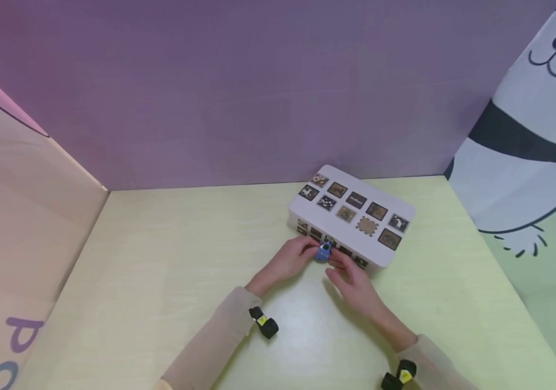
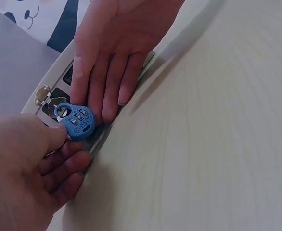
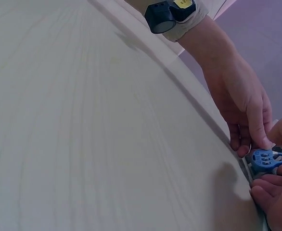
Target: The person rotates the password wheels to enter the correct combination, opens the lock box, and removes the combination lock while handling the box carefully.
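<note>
Here, blue padlock (image 2: 78, 121) at tip of left grip (image 2: 28, 161)

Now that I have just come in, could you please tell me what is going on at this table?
Someone's left hand pinches a blue lock at the side of a white box, and the right hand has its fingers beside the lock. The shackle is at the metal clasp; I cannot tell whether it is fastened. The box is closed and lies on the table.
</note>
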{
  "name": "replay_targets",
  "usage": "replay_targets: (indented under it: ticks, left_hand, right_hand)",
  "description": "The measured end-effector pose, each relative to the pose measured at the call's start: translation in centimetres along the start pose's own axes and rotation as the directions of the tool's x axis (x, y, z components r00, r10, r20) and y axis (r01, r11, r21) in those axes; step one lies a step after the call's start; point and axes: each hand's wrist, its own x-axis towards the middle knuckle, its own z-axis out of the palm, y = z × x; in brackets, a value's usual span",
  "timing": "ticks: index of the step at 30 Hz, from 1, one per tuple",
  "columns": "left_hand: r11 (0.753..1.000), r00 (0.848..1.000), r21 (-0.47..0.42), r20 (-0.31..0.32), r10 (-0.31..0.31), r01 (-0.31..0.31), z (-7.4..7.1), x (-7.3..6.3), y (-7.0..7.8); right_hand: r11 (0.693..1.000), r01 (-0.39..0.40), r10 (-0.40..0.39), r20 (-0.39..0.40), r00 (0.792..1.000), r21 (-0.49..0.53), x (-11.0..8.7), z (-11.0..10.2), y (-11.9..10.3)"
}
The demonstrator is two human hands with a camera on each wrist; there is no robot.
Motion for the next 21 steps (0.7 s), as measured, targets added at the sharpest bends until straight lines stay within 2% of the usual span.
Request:
replay_targets:
  ticks: [7, 15, 21]
  left_hand:
    - [1.000, 1.000, -0.025, 0.021, -0.005, 0.005, -0.1, 0.1, -0.2]
    - [0.996, 0.998, -0.089, 0.066, 0.003, 0.003, -0.7, 0.1, -0.6]
    - [0.994, 0.992, -0.105, 0.122, -0.001, 0.014, -1.2, 0.3, -0.8]
  right_hand:
    - [0.998, 0.018, -0.016, -0.033, 0.999, 0.063, 0.5, 0.4, 0.8]
    - [0.996, -0.033, 0.042, -0.108, 0.993, 0.081, 1.1, 0.9, 1.3]
    - [0.991, -0.084, 0.100, -0.158, 0.982, 0.107, 1.3, 1.4, 1.3]
